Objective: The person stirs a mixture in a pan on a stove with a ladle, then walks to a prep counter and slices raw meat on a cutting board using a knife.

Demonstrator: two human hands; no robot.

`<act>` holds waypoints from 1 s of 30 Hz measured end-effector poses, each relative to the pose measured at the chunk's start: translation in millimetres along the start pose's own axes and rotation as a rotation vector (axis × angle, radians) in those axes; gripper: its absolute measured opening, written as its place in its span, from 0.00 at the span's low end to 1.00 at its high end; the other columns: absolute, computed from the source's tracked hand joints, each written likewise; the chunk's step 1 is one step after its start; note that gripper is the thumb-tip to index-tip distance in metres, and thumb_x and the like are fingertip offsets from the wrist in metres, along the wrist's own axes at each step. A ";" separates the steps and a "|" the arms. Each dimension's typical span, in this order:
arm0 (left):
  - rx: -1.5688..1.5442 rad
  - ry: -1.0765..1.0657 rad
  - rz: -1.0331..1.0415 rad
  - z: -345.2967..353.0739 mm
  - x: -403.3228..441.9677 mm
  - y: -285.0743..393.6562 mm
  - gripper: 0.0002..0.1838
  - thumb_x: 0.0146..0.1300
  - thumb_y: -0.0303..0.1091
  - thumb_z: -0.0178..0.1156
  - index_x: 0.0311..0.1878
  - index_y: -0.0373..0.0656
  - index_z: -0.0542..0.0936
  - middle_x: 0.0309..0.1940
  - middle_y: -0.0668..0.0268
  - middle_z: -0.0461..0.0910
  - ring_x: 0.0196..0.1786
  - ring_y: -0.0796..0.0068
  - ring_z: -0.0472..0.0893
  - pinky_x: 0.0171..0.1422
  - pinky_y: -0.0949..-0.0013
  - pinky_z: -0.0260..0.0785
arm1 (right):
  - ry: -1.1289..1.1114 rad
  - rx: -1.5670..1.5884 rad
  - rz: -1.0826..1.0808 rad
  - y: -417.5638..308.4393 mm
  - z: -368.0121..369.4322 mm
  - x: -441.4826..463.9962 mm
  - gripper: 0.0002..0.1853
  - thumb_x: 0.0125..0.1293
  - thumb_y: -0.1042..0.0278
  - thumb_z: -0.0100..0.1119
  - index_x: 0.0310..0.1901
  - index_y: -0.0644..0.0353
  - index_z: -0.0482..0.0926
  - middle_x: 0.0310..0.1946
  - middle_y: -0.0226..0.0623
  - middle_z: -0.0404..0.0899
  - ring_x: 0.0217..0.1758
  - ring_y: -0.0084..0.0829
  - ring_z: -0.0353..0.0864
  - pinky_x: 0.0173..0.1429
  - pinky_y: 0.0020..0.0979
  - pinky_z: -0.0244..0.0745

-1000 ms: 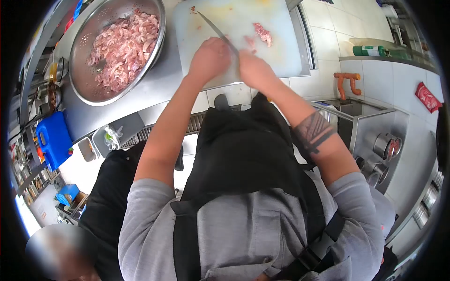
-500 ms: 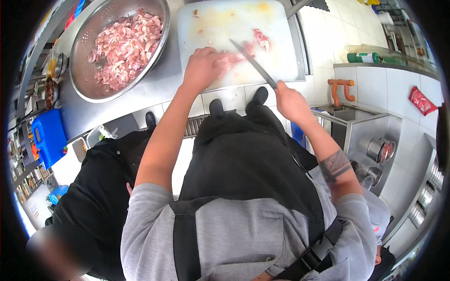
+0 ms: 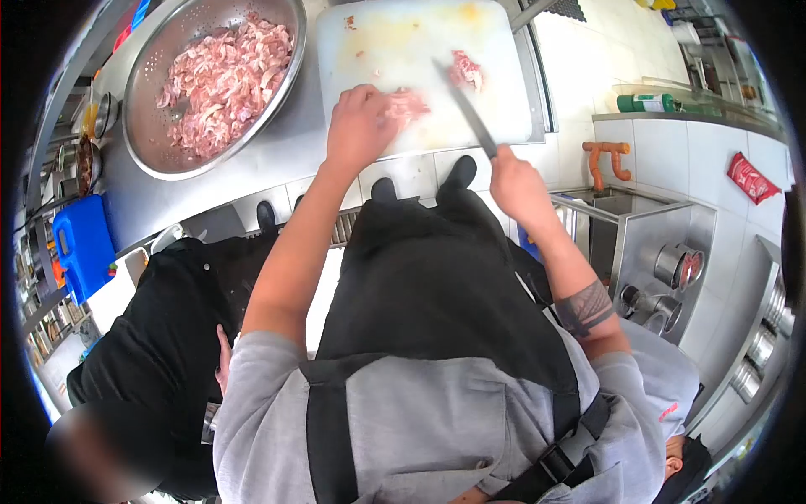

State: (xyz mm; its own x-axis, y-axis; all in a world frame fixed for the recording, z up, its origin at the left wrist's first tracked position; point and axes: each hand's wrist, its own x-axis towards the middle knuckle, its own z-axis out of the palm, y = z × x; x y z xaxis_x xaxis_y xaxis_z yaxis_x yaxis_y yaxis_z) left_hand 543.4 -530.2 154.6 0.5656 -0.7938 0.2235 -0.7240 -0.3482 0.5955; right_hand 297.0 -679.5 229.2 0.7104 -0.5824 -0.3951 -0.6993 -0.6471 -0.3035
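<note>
My left hand [image 3: 363, 126] presses on a piece of raw meat [image 3: 407, 107] at the middle of the white cutting board [image 3: 495, 109], its fingers curled over the meat's left end. In my right hand [image 3: 519, 186] is the handle of a kitchen knife [image 3: 472, 116]. The blade points up and left over the board, right of the held meat and apart from it. Its tip is near a small separate heap of meat [image 3: 466, 70], slightly blurred. Small scraps lie on the board's upper left.
A large steel colander [image 3: 290, 80] full of cut raw meat stands left of the board on the steel counter [image 3: 168, 210]. A blue jerrycan [image 3: 86, 248] is at the far left. One person in black [image 3: 168, 336] stands close on my left, another person [image 3: 663, 378] behind my right side.
The knife has moved right, off the held meat and towards the small heap. My left hand stays on the meat. The person on my left has shifted slightly.
</note>
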 end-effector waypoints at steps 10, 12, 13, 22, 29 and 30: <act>-0.129 -0.098 0.065 29.7 28.9 9.2 0.13 0.59 0.33 0.68 0.45 0.39 0.84 0.51 0.60 0.83 0.58 0.54 0.79 0.64 0.56 0.73 | -0.137 -0.024 -0.097 -20.6 -21.9 -30.6 0.05 0.72 0.73 0.47 0.44 0.66 0.68 0.26 0.62 0.82 0.34 0.65 0.85 0.42 0.61 0.79; -0.125 -0.095 0.088 31.0 30.0 9.2 0.11 0.60 0.34 0.66 0.44 0.41 0.85 0.49 0.60 0.83 0.56 0.54 0.79 0.64 0.56 0.74 | -0.158 0.009 -0.107 -13.7 -7.9 -23.6 0.06 0.71 0.74 0.48 0.45 0.67 0.68 0.28 0.62 0.82 0.36 0.65 0.85 0.43 0.61 0.79; -0.119 -0.084 0.113 31.6 29.8 9.7 0.10 0.62 0.35 0.64 0.43 0.43 0.85 0.47 0.59 0.83 0.55 0.54 0.79 0.63 0.55 0.74 | -0.173 0.038 -0.123 -9.0 2.3 -17.7 0.07 0.70 0.74 0.48 0.46 0.67 0.68 0.30 0.63 0.83 0.38 0.65 0.85 0.45 0.60 0.79; -0.123 -0.116 0.098 37.4 27.0 3.3 0.13 0.60 0.35 0.70 0.45 0.40 0.85 0.52 0.59 0.84 0.58 0.54 0.80 0.64 0.57 0.74 | 0.001 0.119 -0.234 -49.2 31.1 83.6 0.11 0.70 0.73 0.45 0.50 0.70 0.69 0.37 0.66 0.83 0.45 0.66 0.84 0.51 0.61 0.77; -0.131 0.086 -0.025 22.5 7.5 14.0 0.19 0.57 0.37 0.74 0.51 0.41 0.84 0.53 0.60 0.82 0.60 0.55 0.78 0.65 0.57 0.74 | -0.053 0.021 -0.085 24.4 2.3 9.5 0.08 0.76 0.68 0.47 0.46 0.65 0.69 0.31 0.65 0.83 0.38 0.67 0.84 0.45 0.64 0.77; -0.105 0.119 -0.019 22.1 3.5 10.9 0.20 0.57 0.37 0.75 0.52 0.41 0.84 0.53 0.60 0.81 0.60 0.55 0.78 0.65 0.58 0.74 | 0.018 0.023 -0.058 26.4 -0.2 9.4 0.08 0.76 0.67 0.48 0.46 0.64 0.69 0.29 0.65 0.82 0.37 0.67 0.84 0.44 0.64 0.77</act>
State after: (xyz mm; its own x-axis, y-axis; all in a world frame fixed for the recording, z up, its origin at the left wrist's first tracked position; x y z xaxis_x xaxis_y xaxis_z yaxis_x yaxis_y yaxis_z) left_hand 528.7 -547.8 144.8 0.6258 -0.7210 0.2976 -0.6711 -0.3033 0.6765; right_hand 285.2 -702.2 217.7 0.7510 -0.5532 -0.3604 -0.6583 -0.6689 -0.3452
